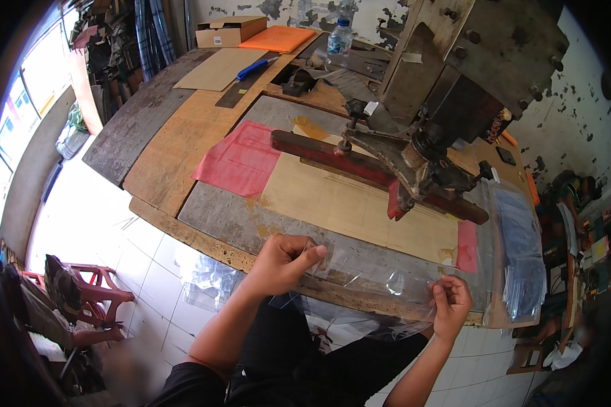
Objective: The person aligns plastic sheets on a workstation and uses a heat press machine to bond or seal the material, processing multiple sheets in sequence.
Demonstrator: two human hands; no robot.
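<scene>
My left hand [283, 263] pinches the left edge of a clear plastic bag [373, 275] that lies across the front edge of the worn wooden workbench [183, 136]. On the same bag's right edge my right hand [450, 304] is closed, so the bag is stretched between both hands. Just behind the bag a dark red sealing bar [332, 154] lies over a tan sheet [346, 203], under the arm of a heavy grey metal press machine [468, 61].
A stack of clear bags [519, 251] sits at the bench's right end. A red sheet [241, 159], cardboard box [229, 30], orange folder [277, 39], blue tool [253, 68] and water bottle [339, 42] lie farther back. Red plastic chairs [91, 292] stand on the tiled floor at left.
</scene>
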